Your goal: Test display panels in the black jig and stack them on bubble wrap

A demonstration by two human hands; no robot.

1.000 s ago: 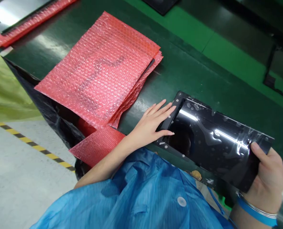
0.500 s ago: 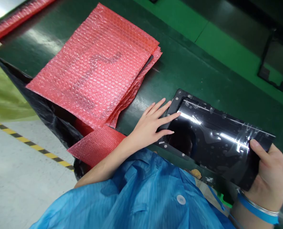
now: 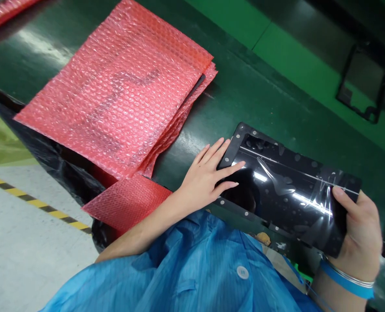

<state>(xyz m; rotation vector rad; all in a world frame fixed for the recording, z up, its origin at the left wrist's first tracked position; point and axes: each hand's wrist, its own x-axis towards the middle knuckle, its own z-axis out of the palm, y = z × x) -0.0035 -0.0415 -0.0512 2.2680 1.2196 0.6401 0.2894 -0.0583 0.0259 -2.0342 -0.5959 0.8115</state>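
A flat black panel [image 3: 276,182] with a glossy, film-covered face lies tilted across the dark green table in front of me. Small round dots run along its black border. My right hand [image 3: 357,225] grips the panel's right end, thumb on top and the other fingers hidden beneath. Across its left end rests my left hand [image 3: 208,173], fingers spread, the fingertips touching the border and the shiny face. To the left of that hand lies a stack of red bubble-wrap pouches [image 3: 124,91], with a dark edge showing between the layers.
A smaller red bubble-wrap piece [image 3: 130,199] sits by my left forearm, over a black plastic bag [image 3: 72,173] at the table's edge. At the far right lies a black frame [image 3: 363,82]. Yellow-black tape [image 3: 39,203] marks the floor.
The panel's right end has swung slightly to the left and tipped, shifting the reflections on its face. Both hands stay on it. The whole view has shifted a little.
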